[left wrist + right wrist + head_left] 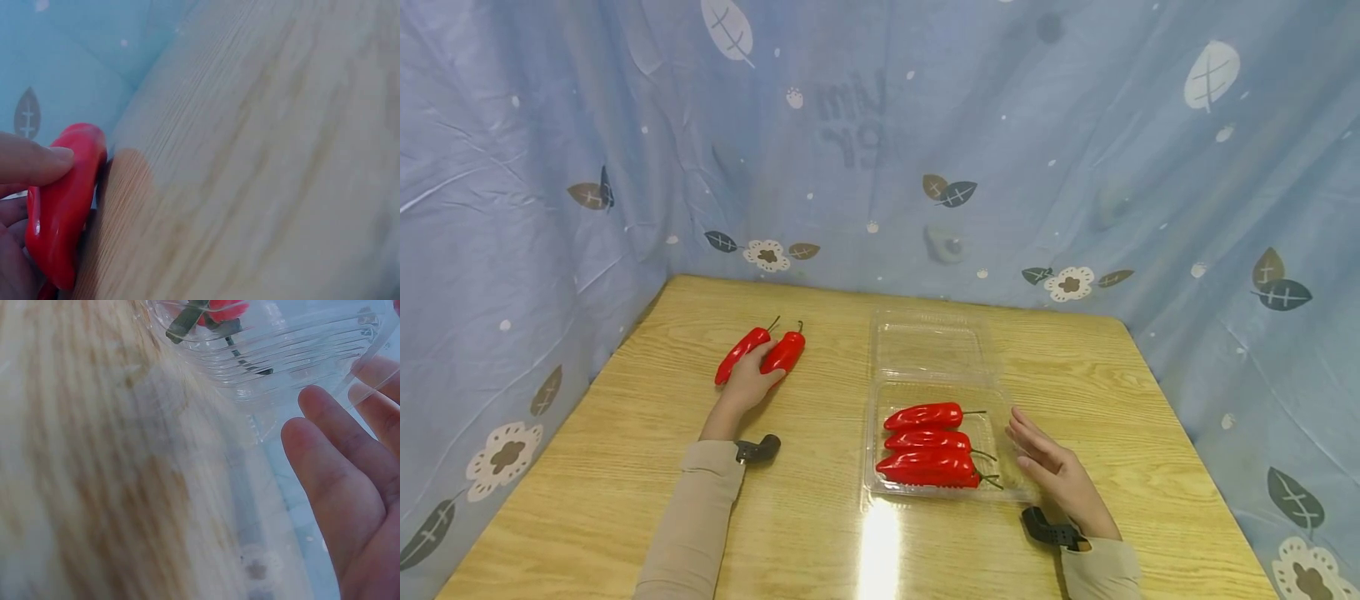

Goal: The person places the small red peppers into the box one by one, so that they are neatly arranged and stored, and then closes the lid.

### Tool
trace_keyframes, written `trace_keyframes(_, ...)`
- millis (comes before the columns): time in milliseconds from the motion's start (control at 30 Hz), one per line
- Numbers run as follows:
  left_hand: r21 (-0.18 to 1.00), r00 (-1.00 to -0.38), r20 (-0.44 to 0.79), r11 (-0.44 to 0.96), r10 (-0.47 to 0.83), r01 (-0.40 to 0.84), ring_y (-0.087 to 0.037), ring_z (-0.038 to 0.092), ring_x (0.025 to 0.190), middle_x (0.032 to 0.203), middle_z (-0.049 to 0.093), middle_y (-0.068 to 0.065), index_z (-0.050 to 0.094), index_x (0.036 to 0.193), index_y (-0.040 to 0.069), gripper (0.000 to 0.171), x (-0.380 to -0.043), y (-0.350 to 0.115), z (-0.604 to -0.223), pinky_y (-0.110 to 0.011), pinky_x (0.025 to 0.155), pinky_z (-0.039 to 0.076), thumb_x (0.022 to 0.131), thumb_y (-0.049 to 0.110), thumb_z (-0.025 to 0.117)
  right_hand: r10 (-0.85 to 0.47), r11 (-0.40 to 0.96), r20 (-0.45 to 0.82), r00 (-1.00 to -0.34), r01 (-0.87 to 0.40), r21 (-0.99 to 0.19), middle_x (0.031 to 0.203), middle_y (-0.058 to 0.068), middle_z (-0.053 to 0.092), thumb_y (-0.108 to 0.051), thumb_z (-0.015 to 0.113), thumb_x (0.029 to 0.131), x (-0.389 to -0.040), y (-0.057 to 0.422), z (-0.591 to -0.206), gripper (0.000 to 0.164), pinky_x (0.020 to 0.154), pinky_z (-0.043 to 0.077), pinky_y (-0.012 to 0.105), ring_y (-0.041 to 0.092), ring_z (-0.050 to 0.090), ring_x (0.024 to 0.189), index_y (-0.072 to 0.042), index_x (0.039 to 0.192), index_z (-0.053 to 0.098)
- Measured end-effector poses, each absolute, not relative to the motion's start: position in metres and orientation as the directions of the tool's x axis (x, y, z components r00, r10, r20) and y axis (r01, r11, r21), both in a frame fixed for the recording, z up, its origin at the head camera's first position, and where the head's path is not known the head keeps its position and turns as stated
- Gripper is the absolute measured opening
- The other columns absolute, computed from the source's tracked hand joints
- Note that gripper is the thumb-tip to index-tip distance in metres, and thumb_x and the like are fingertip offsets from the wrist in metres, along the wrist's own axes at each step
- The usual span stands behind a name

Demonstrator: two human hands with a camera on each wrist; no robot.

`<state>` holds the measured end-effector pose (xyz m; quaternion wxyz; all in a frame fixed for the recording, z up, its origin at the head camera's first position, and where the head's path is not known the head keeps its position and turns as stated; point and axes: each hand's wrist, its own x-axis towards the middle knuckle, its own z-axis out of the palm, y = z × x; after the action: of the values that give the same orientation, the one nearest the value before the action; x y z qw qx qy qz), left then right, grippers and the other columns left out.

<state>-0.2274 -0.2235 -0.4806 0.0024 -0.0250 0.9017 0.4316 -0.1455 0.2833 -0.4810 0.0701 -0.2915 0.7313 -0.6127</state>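
Note:
My left hand (748,385) grips a red chili pepper (786,350) with a green stem on the left part of the table. In the left wrist view the thumb (37,164) presses on one side of this pepper (65,209), and fingers lie behind it. A second red chili pepper (739,353) lies just left of it, partly covered by the hand. Beside the right wall of a clear plastic clamshell box (871,442) is my right hand (1056,475), fingers extended and holding nothing. Several red chili peppers (927,440) lie side by side in the box, stems pointing right.
The box's clear lid (928,350) is folded back on the wooden table (820,450) behind it. Blue patterned cloth (880,150) hangs around the back and sides of the table. Each wrist wears a black camera mount, such as the left one (758,450).

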Motion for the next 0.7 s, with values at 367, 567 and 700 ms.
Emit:
trace_keyframes(367, 0.797, -0.999, -0.022, 0.602, -0.049, -0.047, -0.039, 0.041, 0.129, 0.146, 0.039, -0.019, 0.035, 0.145, 0.007, 0.060, -0.226, -0.224, -0.480, -0.058, 0.105, 0.034, 0.092, 0.015, 0.061, -0.512, 0.090, 0.240, -0.825, -0.329, -0.940, 0.156, 0.021, 0.011, 0.008, 0.045, 0.095, -0.145, 0.281, -0.478, 0.052, 0.101, 0.040, 0.016, 0.002, 0.037, 0.135, 0.014, 0.143, 0.026)
trace_keyframes(567, 0.812, -0.999, 0.001, 0.583, -0.048, -0.028, -0.038, 0.040, 0.130, 0.145, 0.041, -0.019, 0.038, 0.144, 0.006, 0.060, -0.224, -0.222, -0.473, -0.056, 0.107, 0.033, 0.090, 0.012, 0.062, -0.507, 0.092, 0.237, -0.829, -0.325, -0.941, 0.156, 0.022, 0.011, 0.008, 0.045, 0.095, -0.144, 0.281, -0.476, 0.052, 0.101, 0.040, 0.016, 0.002, 0.038, 0.135, 0.014, 0.142, 0.026)
trace_keyframes(700, 0.823, -0.999, 0.007, 0.568, -0.046, -0.021, -0.038, 0.040, 0.131, 0.144, 0.042, -0.019, 0.039, 0.143, 0.005, 0.059, -0.225, -0.221, -0.471, -0.054, 0.108, 0.032, 0.090, 0.010, 0.063, -0.514, 0.078, 0.249, -0.821, -0.334, -0.939, 0.156, 0.022, 0.011, 0.009, 0.044, 0.095, -0.145, 0.282, -0.478, 0.051, 0.101, 0.040, 0.016, 0.003, 0.037, 0.135, 0.015, 0.142, 0.025)
